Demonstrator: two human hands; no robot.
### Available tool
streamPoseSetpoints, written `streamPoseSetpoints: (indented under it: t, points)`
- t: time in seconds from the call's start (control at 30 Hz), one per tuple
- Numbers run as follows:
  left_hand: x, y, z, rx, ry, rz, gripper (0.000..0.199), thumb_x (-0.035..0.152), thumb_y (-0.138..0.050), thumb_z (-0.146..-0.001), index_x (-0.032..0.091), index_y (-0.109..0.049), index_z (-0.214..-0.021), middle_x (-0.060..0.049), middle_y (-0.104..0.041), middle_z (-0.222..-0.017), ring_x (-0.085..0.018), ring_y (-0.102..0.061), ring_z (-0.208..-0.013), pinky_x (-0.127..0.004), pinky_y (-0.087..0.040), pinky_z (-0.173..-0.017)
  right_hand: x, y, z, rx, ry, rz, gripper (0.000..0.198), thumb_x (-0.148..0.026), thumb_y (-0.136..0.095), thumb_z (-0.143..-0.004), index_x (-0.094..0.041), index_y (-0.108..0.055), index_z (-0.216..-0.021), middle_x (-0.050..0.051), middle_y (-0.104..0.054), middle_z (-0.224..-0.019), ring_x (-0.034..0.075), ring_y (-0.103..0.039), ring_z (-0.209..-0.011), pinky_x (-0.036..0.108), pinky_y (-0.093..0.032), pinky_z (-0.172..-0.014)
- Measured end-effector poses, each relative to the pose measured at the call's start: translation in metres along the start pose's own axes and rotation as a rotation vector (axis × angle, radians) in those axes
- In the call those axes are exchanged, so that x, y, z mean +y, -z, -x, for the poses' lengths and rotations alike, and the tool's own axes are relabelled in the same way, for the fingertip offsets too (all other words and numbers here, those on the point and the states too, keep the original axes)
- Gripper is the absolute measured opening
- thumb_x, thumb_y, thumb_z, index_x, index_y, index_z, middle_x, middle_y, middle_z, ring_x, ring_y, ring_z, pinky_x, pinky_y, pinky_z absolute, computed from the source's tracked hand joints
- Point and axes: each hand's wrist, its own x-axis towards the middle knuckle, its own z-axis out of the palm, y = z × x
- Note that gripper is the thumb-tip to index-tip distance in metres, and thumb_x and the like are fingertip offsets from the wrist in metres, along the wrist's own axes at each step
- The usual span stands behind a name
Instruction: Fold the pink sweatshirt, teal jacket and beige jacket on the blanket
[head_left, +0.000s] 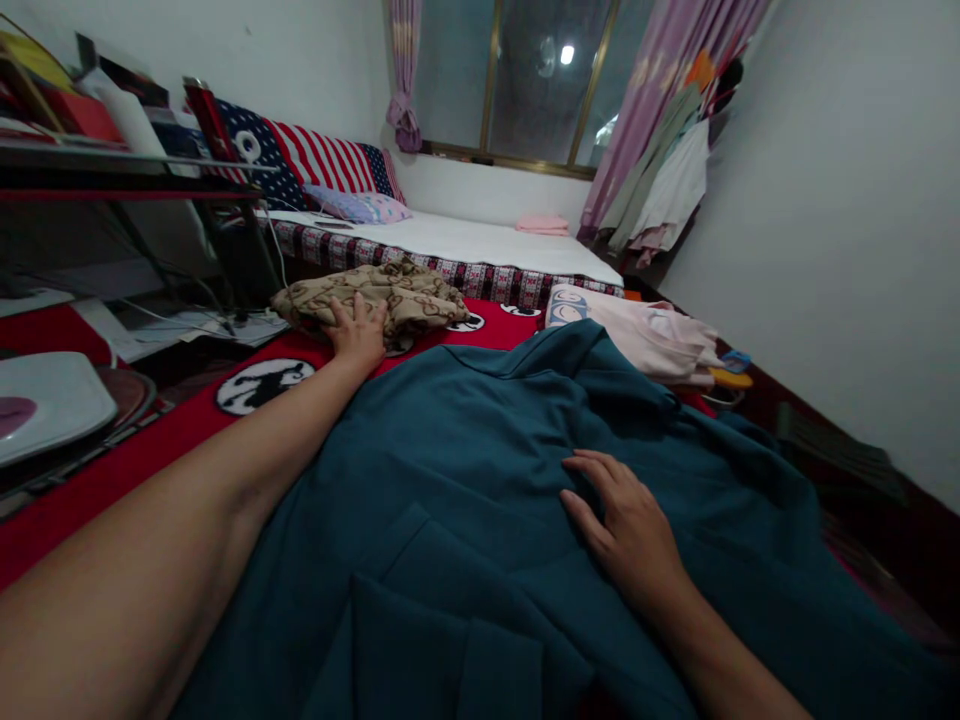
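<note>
A dark teal jacket (465, 440) lies spread over a red patterned blanket (187, 430), its collar end toward the window and a flap folded near me. My left hand (360, 335) reaches forward past the jacket's left edge, fingers spread against a bunched tan cloth (420, 300) with a dark printed pattern. On the right part of the jacket rests my right hand (619, 515), fingers apart and slightly curved, with nothing gripped. Beyond the collar sits a folded pale pink garment (637, 330).
A white-topped bed (465, 240) with a purple pillow (360, 205) stands below the window. At the left are a cluttered desk (135, 175) and a white chair seat (52, 405). Clothes (675, 180) hang by the curtain at right, and a dark stool (840, 450) stands near the wall.
</note>
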Motion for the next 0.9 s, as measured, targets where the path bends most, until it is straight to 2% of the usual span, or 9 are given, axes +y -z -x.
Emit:
streamPoseSetpoints:
  t: [0.1, 0.2, 0.3, 0.37, 0.43, 0.5, 0.67, 0.77, 0.9]
  points:
    - [0.003, 0.009, 0.009, -0.093, -0.009, -0.038, 0.082, 0.046, -0.054, -0.084, 0.026, -0.017, -0.154, -0.013, -0.004, -0.162, -0.048, 0.006, -0.143, -0.073, -0.022, -0.102, 0.0, 0.0, 0.0, -0.004, 0.002, -0.006, 0.028, -0.038, -0.05, -0.09, -0.026, -0.061, -0.112, 0.007, -0.06, -0.125, 0.025, -0.056, -0.115, 0.042, -0.045, -0.096]
    - [0.019, 0.027, 0.022, -0.054, -0.061, -0.056, 0.078, 0.046, -0.052, -0.085, 0.014, -0.026, -0.152, -0.018, -0.008, -0.161, -0.043, 0.002, -0.145, -0.069, -0.013, -0.109, 0.0, 0.0, 0.0, -0.004, -0.002, -0.02, 0.027, -0.037, -0.05, -0.091, -0.026, -0.061, -0.112, 0.007, -0.06, -0.125, 0.025, -0.055, -0.115, 0.042, -0.044, -0.096]
    - [0.047, 0.042, 0.039, 0.054, -0.218, 0.062, 0.053, 0.041, -0.038, -0.093, 0.015, -0.049, -0.139, -0.016, -0.035, -0.151, -0.034, -0.025, -0.141, -0.051, -0.024, -0.113, -0.001, 0.001, 0.0, -0.006, -0.006, -0.041, 0.026, -0.036, -0.051, -0.091, -0.025, -0.061, -0.113, 0.007, -0.06, -0.125, 0.025, -0.055, -0.116, 0.042, -0.043, -0.097]
    - [0.066, 0.043, 0.052, -0.004, -0.284, 0.16, 0.05, 0.043, -0.031, -0.096, 0.019, -0.055, -0.132, -0.013, -0.054, -0.135, -0.028, -0.045, -0.128, -0.04, -0.037, -0.105, -0.001, 0.002, 0.0, -0.012, -0.011, -0.062, 0.026, -0.035, -0.052, -0.09, -0.024, -0.061, -0.112, 0.007, -0.06, -0.125, 0.025, -0.054, -0.117, 0.042, -0.043, -0.098]
    - [0.081, 0.037, 0.064, -0.083, -0.281, 0.179, 0.056, 0.053, -0.033, -0.094, 0.02, -0.055, -0.133, -0.014, -0.06, -0.124, -0.028, -0.052, -0.118, -0.038, -0.042, -0.099, -0.001, 0.002, 0.001, -0.01, -0.014, -0.102, 0.026, -0.034, -0.053, -0.089, -0.024, -0.061, -0.112, 0.007, -0.061, -0.125, 0.025, -0.054, -0.117, 0.043, -0.042, -0.1]
    - [0.089, 0.028, 0.072, -0.082, -0.241, 0.15, 0.071, 0.066, -0.04, -0.086, 0.019, -0.05, -0.137, -0.016, -0.056, -0.128, -0.033, -0.05, -0.12, -0.042, -0.042, -0.099, 0.002, 0.001, 0.001, 0.035, -0.027, -0.175, 0.026, -0.032, -0.053, -0.088, -0.023, -0.061, -0.112, 0.008, -0.06, -0.125, 0.025, -0.055, -0.117, 0.043, -0.042, -0.101]
    - [0.085, 0.013, 0.073, -0.082, -0.07, 0.174, 0.104, 0.081, -0.052, -0.068, 0.012, -0.037, -0.145, -0.024, -0.05, -0.135, -0.039, -0.047, -0.124, -0.046, -0.041, -0.1, 0.019, 0.001, -0.004, 0.337, -0.236, -0.348, 0.035, -0.033, -0.053, -0.083, -0.018, -0.059, -0.114, 0.016, -0.05, -0.131, 0.028, -0.054, -0.118, 0.043, -0.051, -0.091]
    - [0.078, 0.012, 0.068, -0.093, -0.079, 0.203, 0.099, 0.077, -0.057, -0.069, 0.011, -0.042, -0.141, -0.023, -0.058, -0.128, -0.038, -0.053, -0.119, -0.042, -0.045, -0.096, 0.039, 0.012, -0.015, 0.383, -0.37, -0.231, 0.043, -0.032, -0.055, -0.081, -0.014, -0.056, -0.121, 0.021, -0.042, -0.137, 0.031, -0.05, -0.122, 0.045, -0.051, -0.092]
    - [0.073, 0.011, 0.065, -0.15, -0.086, 0.29, 0.083, 0.072, -0.061, -0.07, 0.02, -0.052, -0.134, -0.015, -0.066, -0.12, -0.034, -0.061, -0.11, -0.037, -0.049, -0.088, 0.073, 0.033, -0.034, 0.273, -0.503, 0.178, 0.06, -0.033, -0.062, -0.078, -0.015, -0.047, -0.134, 0.021, -0.027, -0.152, 0.039, -0.027, -0.14, 0.056, -0.036, -0.105]
